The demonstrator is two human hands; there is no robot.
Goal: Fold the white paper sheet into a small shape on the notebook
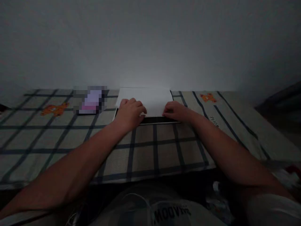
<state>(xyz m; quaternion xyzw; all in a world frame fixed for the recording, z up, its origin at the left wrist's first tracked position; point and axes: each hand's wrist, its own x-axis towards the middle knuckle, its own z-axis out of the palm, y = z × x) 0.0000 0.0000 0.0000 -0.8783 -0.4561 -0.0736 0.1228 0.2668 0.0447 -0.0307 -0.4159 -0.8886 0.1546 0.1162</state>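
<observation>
A white sheet of paper (145, 97) lies over a dark, flat, board-like piece with a pale edge (157, 120), which shows as a strip along the near side. My left hand (133, 111) is at the paper's near left, fingers curled down around its edge, thumb close to the index finger. At the near right corner, my right hand (172, 110) has its fingers bent together on the paper's edge. Both palms face down, and the fingertips are partly hidden in the dim light.
A phone (91, 100), blurred by pixels, is on the checked cloth (143, 157) left of the paper. Orange cartoon animals are printed on the cloth. A pale wall (145, 44) rises just behind. Below the near edge, at right, is what looks like a clear bottle (216, 194).
</observation>
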